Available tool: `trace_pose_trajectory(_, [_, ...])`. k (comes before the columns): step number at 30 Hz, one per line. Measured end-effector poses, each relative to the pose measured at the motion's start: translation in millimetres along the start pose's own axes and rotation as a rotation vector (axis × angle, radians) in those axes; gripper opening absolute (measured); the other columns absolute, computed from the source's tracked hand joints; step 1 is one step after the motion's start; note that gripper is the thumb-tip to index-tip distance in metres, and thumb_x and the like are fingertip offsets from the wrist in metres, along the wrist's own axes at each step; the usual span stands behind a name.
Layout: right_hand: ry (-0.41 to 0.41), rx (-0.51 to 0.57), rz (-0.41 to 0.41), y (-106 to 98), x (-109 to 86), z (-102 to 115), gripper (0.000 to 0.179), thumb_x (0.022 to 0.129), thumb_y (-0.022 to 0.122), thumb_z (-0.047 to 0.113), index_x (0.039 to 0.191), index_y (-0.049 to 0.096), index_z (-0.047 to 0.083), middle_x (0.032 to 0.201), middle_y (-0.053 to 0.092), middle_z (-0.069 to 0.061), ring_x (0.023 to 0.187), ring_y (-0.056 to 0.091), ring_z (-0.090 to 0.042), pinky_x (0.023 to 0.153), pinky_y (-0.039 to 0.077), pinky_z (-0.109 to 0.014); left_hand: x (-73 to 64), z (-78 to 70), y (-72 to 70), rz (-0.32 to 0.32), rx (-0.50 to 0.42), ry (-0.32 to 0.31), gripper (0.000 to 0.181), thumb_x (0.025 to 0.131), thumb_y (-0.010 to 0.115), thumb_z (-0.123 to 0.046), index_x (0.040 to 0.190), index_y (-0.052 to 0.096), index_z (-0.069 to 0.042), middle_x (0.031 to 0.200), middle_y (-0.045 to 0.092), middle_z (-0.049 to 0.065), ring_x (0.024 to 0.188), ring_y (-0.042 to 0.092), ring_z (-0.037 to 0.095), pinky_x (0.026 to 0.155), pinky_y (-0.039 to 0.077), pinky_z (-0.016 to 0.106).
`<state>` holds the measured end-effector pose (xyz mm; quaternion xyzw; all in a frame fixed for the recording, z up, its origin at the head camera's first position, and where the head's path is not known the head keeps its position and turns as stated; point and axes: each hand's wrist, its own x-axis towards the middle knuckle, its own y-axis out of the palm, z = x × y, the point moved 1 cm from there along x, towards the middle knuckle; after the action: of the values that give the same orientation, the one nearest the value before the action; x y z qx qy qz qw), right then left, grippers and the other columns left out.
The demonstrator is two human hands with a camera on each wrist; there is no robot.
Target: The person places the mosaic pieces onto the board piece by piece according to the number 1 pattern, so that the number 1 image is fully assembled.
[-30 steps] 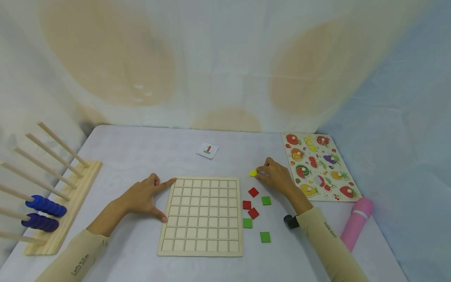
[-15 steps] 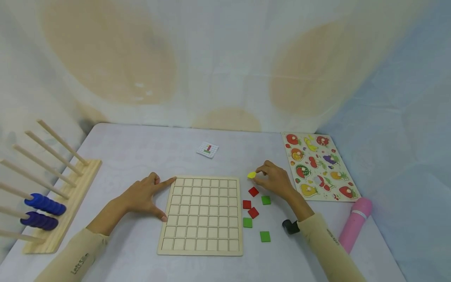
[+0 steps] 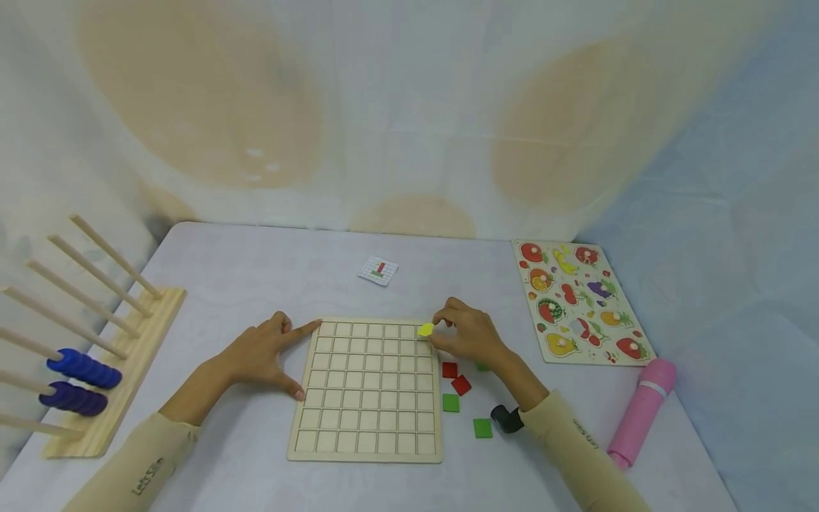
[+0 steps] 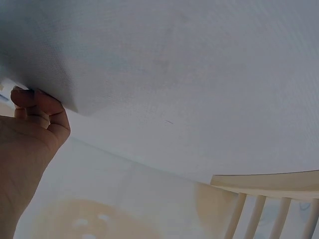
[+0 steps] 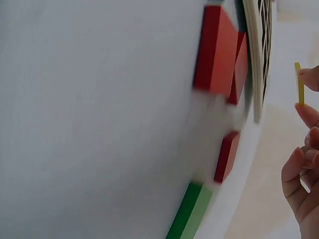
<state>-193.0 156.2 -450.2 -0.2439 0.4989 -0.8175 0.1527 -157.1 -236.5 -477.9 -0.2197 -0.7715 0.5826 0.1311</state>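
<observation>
Downward head view, close wrist views, head and right sharing red tiles (image 3: 450, 370)

Around the grid board (image 3: 356, 402), taken as clock centre, pale wood being ruled by darker lines into squares, bright yellow is shown by the yellow tile (image 3: 425, 330) between one and two; plain colour is seen at three in the red tiles (image 3: 461, 385) and green tiles (image 3: 451, 403). At twelve, the white card (image 3: 378, 271) is gridded and marked red and green. Multicoloured fruits are pictured on the cream fruit board (image 3: 582, 309) at two. Bright blue rings (image 3: 83, 368) and dark violet rings (image 3: 73, 398) are seen at nine. The white backdrop (image 3: 409, 213) is patterned with tan patches.
</observation>
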Motion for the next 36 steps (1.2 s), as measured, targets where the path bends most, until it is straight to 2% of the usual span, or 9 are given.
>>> trace_pose_trajectory(5, [-0.035,0.030,0.032,8,2.8,14,0.025,0.079,0.081,0.032,0.092,0.073,0.012,0.084,0.053,0.003,0.065,0.041,-0.004,0.054,0.034,-0.019,-0.7,0.2,0.3,0.000,0.007,0.002,0.127,0.048,0.068,-0.090,0.153,0.040,-0.025,0.099,0.036,0.001,0.074,0.034,0.014,0.061,0.030,0.025])
trace_pose_trajectory(12, [-0.098,0.049,0.031,15,8.3,26,0.026,0.079,0.082,0.031,0.092,0.074,0.011,0.083,0.055,0.001,0.064,0.041,-0.004,0.054,0.035,-0.018,-1.0,-1.5,-0.9,-0.004,-0.007,0.006,0.126,0.048,0.070,-0.089,0.152,0.041,-0.024,0.099,0.035,0.001,0.075,0.034,0.014,0.062,0.030,0.025])
trace_pose_trajectory(20, [-0.137,0.059,0.058,22,16.3,39,0.024,0.081,0.080,0.031,0.092,0.073,0.011,0.085,0.056,0.001,0.070,0.051,-0.009,0.056,0.037,-0.018,-1.7,-1.5,-1.1,-0.004,-0.011,-0.003,0.127,0.047,0.071,-0.089,0.152,0.041,-0.024,0.098,0.035,0.001,0.077,0.035,0.014,0.063,0.030,0.027])
trace_pose_trajectory(29, [-0.138,-0.028,0.141,41,28.4,57,0.024,0.083,0.076,0.039,0.092,0.074,0.017,0.083,0.052,0.007,0.066,0.046,-0.001,0.059,0.039,-0.018,-1.9,-1.5,-3.2,0.007,-0.015,-0.005,0.127,0.048,0.070,-0.089,0.153,0.040,-0.025,0.099,0.036,0.001,0.078,0.035,0.014,0.064,0.030,0.027])
trace_pose_trajectory(36, [-0.163,-0.032,0.169,43,36.2,67,0.028,0.087,0.075,0.039,0.098,0.075,0.014,0.086,0.053,0.005,0.069,0.050,-0.002,0.059,0.039,-0.017,-0.9,-2.2,-1.7,0.005,-0.006,-0.011,0.126,0.048,0.071,-0.088,0.153,0.040,-0.025,0.098,0.036,0.001,0.077,0.035,0.014,0.063,0.029,0.027])
